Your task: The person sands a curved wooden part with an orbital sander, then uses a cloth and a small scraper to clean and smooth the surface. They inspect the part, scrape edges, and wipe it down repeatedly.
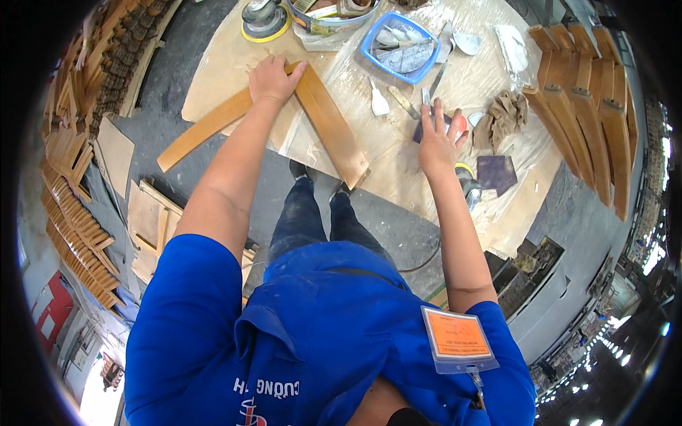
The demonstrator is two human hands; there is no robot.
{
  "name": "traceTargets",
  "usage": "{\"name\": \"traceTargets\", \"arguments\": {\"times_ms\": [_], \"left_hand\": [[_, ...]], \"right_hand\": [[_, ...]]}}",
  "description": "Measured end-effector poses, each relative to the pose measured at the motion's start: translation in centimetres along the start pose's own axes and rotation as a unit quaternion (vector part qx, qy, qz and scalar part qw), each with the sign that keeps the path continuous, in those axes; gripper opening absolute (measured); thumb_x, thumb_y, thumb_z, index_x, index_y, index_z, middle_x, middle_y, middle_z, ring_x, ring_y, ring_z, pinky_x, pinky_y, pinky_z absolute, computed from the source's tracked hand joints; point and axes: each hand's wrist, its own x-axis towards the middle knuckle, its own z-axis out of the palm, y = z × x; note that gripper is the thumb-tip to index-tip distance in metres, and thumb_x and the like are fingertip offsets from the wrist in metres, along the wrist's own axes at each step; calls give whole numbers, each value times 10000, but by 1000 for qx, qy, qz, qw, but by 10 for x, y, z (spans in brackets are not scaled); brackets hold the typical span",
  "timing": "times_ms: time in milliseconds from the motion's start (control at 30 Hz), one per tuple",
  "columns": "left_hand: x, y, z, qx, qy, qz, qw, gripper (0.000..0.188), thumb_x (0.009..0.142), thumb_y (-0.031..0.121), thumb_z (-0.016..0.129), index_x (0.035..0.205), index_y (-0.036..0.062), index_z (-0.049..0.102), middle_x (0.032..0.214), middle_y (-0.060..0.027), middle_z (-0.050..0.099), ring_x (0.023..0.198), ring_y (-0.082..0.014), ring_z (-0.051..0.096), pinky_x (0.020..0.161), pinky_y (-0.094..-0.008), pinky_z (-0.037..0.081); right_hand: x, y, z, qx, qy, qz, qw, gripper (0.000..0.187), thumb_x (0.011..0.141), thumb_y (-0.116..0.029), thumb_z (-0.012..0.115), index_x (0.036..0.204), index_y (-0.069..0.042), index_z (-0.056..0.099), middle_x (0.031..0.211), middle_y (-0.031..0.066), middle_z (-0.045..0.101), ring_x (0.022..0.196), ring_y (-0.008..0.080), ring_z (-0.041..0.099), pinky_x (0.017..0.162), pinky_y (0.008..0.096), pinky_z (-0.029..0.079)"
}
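Observation:
My left hand [275, 79] is closed over the joint of a V-shaped brown wooden piece [328, 122], whose two legs spread toward me on the table's near side. One leg sticks out past the table edge to the left, and the other ends near the front edge. My right hand [438, 145] is held with fingers spread, over a dark sandpaper piece [418, 132] and beside a red round object [462, 124]. Whether the fingertips touch the sandpaper I cannot tell. A putty knife [403, 103] and a white squeeze bottle [379, 101] lie just left of that hand.
A blue tub [400, 79] holds grey scraps. Sanders with yellow rims stand at the table's back left [266, 21] and by my right wrist [467, 181]. Around it lie a crumpled brown cloth [499, 122] and a sandpaper square [496, 175]. Wooden parts [590, 106] stand stacked on the right.

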Motion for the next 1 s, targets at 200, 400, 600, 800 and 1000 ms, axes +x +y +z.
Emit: {"name": "traceTargets", "arguments": {"times_ms": [200,400,600,800,1000], "left_hand": [[-1,-1,1,-9,6,1,1000,536,826,608,545,966,106,670,995,-100,634,981,-294,585,866,-415,420],[1,-1,1,-7,7,1,1000,534,821,612,550,941,106,668,967,-102,630,972,-300,581,858,-421,421],[0,-1,2,-9,18,2,1000,535,819,618,549,921,107,668,964,-104,632,953,-306,584,855,-421,426],[0,-1,3,-4,17,2,1000,539,820,623,547,925,109,671,976,-102,639,953,-300,589,859,-408,433],[0,-1,2,-7,17,2,1000,544,822,629,539,929,114,677,977,-97,650,955,-292,596,862,-409,431]], "right_hand": [[40,-25,16,331,-79,1,940,456,800,-247,702,1204,-59,602,1285,199,534,1199,384,493,989,479,403],[76,-53,43,289,-46,40,955,321,739,-243,764,907,13,669,902,191,673,864,349,637,780,422,486],[54,-39,42,363,-111,26,925,281,719,-198,774,876,5,658,803,139,668,714,263,635,683,357,489],[-25,-10,39,499,-152,0,853,235,740,-142,752,879,12,642,817,122,662,748,203,609,715,342,475],[-75,-3,46,522,-164,35,836,202,786,-113,704,943,7,663,851,123,661,836,205,607,777,322,472]]}}
